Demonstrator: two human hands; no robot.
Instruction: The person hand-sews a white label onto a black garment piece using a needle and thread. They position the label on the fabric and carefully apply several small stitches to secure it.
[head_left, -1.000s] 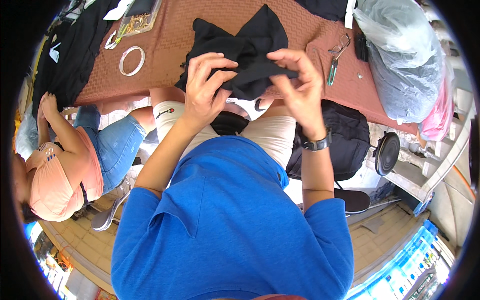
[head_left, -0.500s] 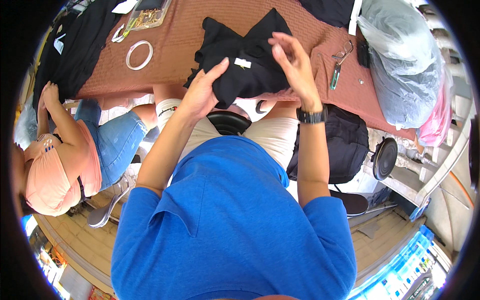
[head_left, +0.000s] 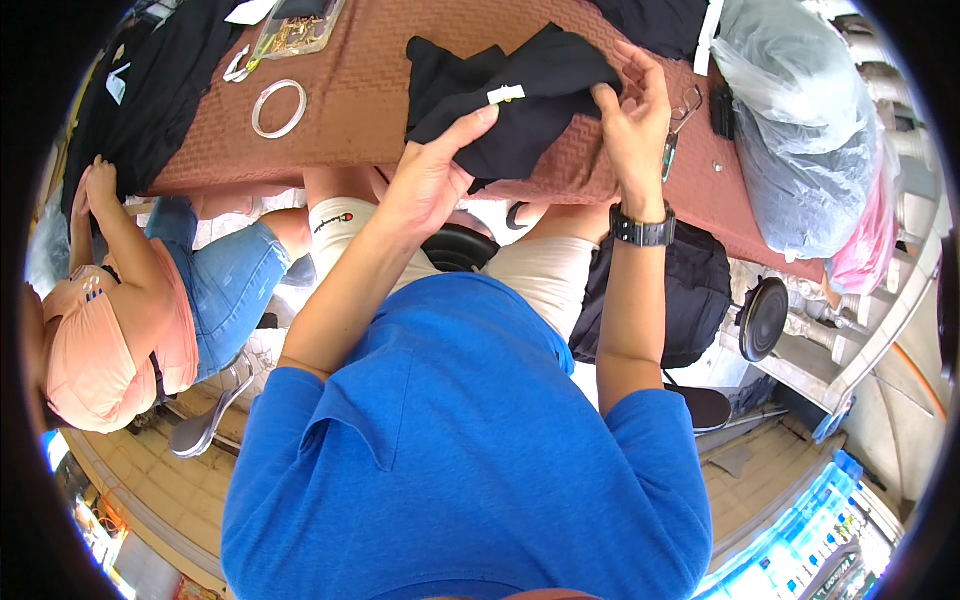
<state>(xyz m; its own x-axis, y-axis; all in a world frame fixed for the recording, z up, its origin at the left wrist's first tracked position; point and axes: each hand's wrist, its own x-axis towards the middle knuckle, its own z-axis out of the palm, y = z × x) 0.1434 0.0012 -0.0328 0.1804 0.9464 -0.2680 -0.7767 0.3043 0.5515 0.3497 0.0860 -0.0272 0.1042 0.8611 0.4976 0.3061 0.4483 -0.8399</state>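
A black cloth garment lies partly bunched on the brown table cover, its near part lifted at the edge. On it shows a small white label. My left hand grips the near edge, thumb on top beside the label and fingers hidden beneath the cloth. At the garment's right end, my right hand has the folded edge between thumb and fingers, the other fingers partly spread.
A white ring-shaped roll and a clear box of brass-coloured pieces lie left on the brown-covered table. Glasses, green-handled snips and a large plastic bag are right. A person handles black cloth at left.
My right hand has moved right and taken the garment's right edge, drawing it out and folding it over. My left hand has shifted up and right, with the label moving likewise.
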